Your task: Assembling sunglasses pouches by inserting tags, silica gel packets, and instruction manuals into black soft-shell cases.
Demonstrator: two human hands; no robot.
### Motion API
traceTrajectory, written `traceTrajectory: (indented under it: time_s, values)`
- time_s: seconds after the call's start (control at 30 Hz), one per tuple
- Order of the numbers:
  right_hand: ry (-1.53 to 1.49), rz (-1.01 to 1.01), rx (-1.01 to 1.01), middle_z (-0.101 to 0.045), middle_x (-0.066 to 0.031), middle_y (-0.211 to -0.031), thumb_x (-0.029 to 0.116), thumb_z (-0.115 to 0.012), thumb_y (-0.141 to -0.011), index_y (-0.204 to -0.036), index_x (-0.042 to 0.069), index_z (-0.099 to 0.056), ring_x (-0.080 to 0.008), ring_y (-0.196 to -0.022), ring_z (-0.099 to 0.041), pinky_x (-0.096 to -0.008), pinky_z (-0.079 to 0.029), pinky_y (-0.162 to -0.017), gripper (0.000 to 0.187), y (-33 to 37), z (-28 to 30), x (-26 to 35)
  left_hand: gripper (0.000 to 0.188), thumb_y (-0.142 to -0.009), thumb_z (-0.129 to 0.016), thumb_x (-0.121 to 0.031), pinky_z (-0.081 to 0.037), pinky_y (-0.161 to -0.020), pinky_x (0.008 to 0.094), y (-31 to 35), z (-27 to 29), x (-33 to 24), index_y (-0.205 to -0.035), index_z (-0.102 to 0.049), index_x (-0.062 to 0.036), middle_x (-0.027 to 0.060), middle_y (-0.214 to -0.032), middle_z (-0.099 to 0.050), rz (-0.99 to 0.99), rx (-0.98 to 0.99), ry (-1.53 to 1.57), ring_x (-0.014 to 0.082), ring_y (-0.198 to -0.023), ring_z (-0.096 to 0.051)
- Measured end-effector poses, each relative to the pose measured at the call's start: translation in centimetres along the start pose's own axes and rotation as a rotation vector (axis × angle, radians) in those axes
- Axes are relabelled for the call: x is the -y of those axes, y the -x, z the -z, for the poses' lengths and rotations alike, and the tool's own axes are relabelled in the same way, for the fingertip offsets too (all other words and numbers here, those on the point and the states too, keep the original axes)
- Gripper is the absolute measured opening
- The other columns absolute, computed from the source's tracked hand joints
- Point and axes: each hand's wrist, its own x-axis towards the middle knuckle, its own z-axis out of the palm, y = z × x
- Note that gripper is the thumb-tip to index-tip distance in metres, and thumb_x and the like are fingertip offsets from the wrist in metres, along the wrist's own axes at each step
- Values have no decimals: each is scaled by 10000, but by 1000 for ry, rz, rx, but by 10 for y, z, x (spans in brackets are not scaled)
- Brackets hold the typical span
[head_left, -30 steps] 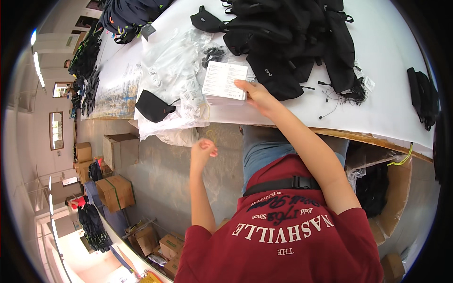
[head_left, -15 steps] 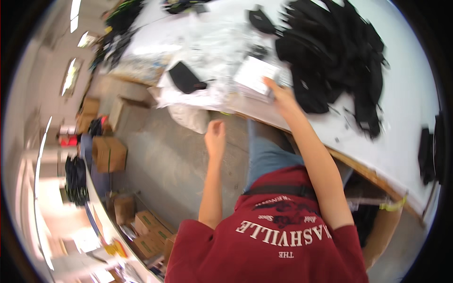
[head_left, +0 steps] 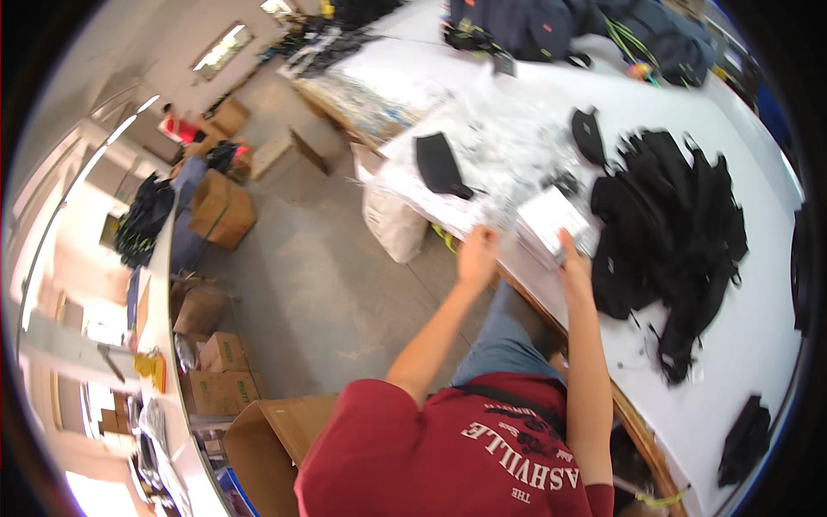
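Clearly, the right hand is clamped on a stack of white cards, its thumb pressed on top at the near right corner. The left hand, apart from the right one, is half closed with its fingers curled in; blur hides whether it holds anything. The stack lies just to the right of the left hand and beyond the right hand's fingers, over the near edge of the white table. Past both hands spread clear plastic bags, with a black pouch on their left side and another small pouch farther back. To the right sits a heap of black pouches; a pale sack hangs off the table's edge at left.
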Motion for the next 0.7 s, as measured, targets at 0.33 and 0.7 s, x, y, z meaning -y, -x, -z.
traceTrajectory:
  time_s: [0.33,0.7]
  values:
    - [332,-17,-38,-638,-103,-826,659,-669,-720,-1004,-88,-633,-155,-695,-574,-276,-454,-600,800,-1,-17,23,324,-812,-665,-224,-458,-880,380,104,74,134,-1072,-597,-43,177,-1026,-643,241,990,-717,339,-1036,-598]
    - [169,-141,112,-610,-149,-1118,431,-634,-861,-1244,-15,-534,-159,-886,-607,-240,-501,-697,596,95,31,30,196,-922,-544,-179,-450,-732,290,3,46,-86,-896,-597,8,45,-786,-614,191,747,310,141,-761,-558]
